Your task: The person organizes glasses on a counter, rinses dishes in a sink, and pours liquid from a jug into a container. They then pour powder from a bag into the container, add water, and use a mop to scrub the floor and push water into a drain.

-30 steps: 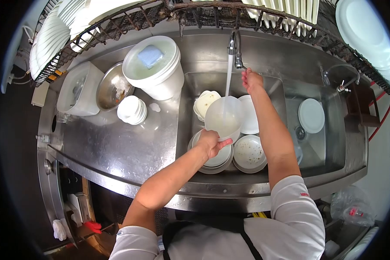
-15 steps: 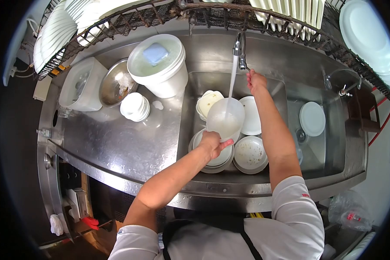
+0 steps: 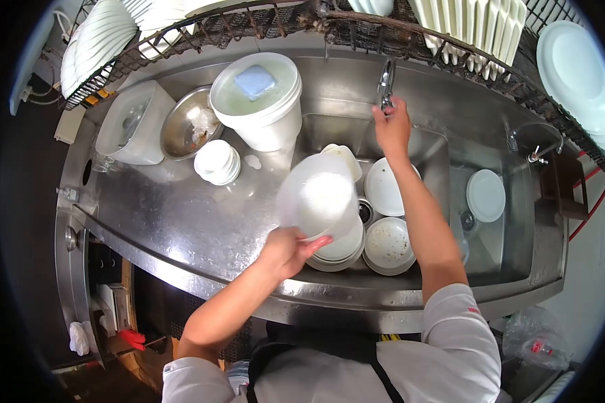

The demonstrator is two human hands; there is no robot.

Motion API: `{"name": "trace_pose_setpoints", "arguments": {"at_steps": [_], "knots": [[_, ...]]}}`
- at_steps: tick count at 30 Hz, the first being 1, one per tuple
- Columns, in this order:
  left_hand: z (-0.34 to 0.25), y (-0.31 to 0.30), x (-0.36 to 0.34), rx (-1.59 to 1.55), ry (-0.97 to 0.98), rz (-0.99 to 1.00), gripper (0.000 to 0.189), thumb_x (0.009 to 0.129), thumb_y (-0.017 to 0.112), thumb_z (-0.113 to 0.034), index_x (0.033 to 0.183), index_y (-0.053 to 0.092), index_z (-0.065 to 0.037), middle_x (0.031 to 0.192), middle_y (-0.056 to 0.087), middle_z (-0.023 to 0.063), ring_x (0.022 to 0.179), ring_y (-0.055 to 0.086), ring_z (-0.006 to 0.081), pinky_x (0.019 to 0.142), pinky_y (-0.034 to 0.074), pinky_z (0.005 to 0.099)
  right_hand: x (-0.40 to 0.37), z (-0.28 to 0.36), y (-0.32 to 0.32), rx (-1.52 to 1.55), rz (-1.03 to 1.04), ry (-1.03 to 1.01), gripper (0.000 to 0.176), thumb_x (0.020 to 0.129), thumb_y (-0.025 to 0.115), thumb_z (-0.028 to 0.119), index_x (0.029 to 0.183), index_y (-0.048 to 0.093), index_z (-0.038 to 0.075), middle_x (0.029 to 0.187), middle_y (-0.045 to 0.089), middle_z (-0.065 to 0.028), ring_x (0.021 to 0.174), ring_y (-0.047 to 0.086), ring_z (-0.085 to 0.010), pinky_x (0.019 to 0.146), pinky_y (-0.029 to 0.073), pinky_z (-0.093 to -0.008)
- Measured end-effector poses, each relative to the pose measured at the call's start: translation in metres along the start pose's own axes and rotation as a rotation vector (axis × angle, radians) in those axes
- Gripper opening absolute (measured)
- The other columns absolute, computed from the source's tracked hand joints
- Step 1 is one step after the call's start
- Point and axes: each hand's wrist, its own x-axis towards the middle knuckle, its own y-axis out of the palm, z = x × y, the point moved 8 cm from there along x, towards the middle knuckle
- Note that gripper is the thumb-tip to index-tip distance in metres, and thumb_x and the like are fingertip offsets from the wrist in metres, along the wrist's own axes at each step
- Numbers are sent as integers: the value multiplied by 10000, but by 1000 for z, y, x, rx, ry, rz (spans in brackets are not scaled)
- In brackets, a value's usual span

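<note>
My left hand (image 3: pixel 286 253) grips the near rim of a translucent white plastic tub (image 3: pixel 316 191), tilted over the left edge of the sink basin. My right hand (image 3: pixel 393 125) is up at the chrome faucet (image 3: pixel 386 84), fingers closed about its lower end and partly hiding it. No water stream shows beneath it. Below my hands lie a stack of white plates (image 3: pixel 339 250), a plate with food specks (image 3: pixel 389 243), another white plate (image 3: pixel 385 188) and a pale scalloped dish (image 3: pixel 345 161) partly behind the tub.
On the left counter stand a white bucket (image 3: pixel 267 124) with a blue sponge (image 3: pixel 254 82), a steel bowl (image 3: pixel 175 131) with scraps, a clear bin (image 3: pixel 148 138) and stacked small bowls (image 3: pixel 216 162). A wire rack (image 3: pixel 262 28) overhangs the back. A plate (image 3: pixel 485 195) lies in the right basin.
The water stream has stopped. My left hand has carried the tub left and nearer me, away from under the faucet. My right hand has shifted slightly and now covers the faucet's lower end.
</note>
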Motion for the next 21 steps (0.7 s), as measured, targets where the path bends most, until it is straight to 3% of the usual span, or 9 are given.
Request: {"name": "trace_pose_setpoints", "arguments": {"at_steps": [4, 8, 9, 12, 13, 16, 17, 20, 21], "knots": [[-34, -56, -45, -57, 128, -159, 497, 889, 324, 80, 1365, 216, 171, 1286, 431, 344, 1078, 579, 481, 873, 608, 429, -35, -21, 20, 56, 109, 42, 521, 833, 727, 181, 1298, 511, 90, 996, 652, -114, 804, 635, -186, 763, 513, -331], [-55, -117, -69, -195, 306, -328, 481, 890, 313, 72, 1353, 232, 174, 1261, 445, 349, 1064, 584, 481, 870, 612, 418, -9, 8, -13, -278, -358, -355, 486, 817, 740, 242, 1240, 553, 92, 1179, 570, -217, 909, 627, -321, 833, 496, -414], [-60, -130, -75, -228, 358, -369, 479, 890, 310, 71, 1351, 233, 174, 1257, 446, 350, 1061, 586, 479, 870, 612, 416, 6, 0, 6, -333, -179, -459, 440, 843, 711, 301, 1195, 581, 71, 1135, 598, -225, 882, 634, -365, 803, 500, -447], [-79, -164, -79, -336, 513, -403, 475, 901, 313, 58, 1347, 210, 182, 1247, 442, 345, 1055, 590, 471, 865, 617, 406, 46, -38, 20, -216, 19, -197, 362, 880, 668, 325, 1097, 607, 42, 1058, 624, -235, 816, 633, -409, 764, 506, -469], [-85, -167, -77, -434, 531, -319, 511, 926, 381, -23, 1378, 197, 129, 1252, 432, 331, 1038, 596, 455, 872, 605, 440, 51, -52, 17, -96, 26, -49, 349, 923, 627, 312, 1130, 551, 40, 979, 648, -185, 749, 641, -360, 699, 534, -464], [-80, -136, -103, -524, 676, -435, 547, 946, 462, -149, 1405, 233, 42, 1250, 443, 310, 995, 609, 430, 904, 568, 491, 21, -99, 21, 836, -237, 595, 355, 958, 583, 284, 1198, 472, 47, 951, 634, -127, 737, 646, -269, 653, 559, -419], [-65, -129, -103, -635, 581, -461, 557, 941, 519, -243, 1407, 297, -32, 1212, 492, 282, 985, 612, 403, 896, 543, 509, 3, -95, 22, 851, -177, 625, 375, 958, 577, 184, 1258, 396, 51, 910, 607, -94, 720, 636, -207, 614, 571, -369], [-26, -121, -73, -320, 373, -263, 682, 934, 575, -262, 1437, 170, -43, 1222, 521, 248, 1038, 613, 371, 928, 523, 468, -72, -83, 55, 808, 71, 587, 296, 909, 591, 40, 1177, 468, 12, 918, 612, -117, 705, 638, -194, 589, 558, -316], [-12, -114, -56, -215, 296, -241, 629, 933, 578, -238, 1419, 235, -36, 1211, 539, 227, 1044, 615, 349, 920, 523, 448, -92, -79, 61, 760, 115, 602, 256, 894, 595, 7, 1134, 508, -2, 918, 621, -124, 694, 638, -186, 571, 550, -299]]}}
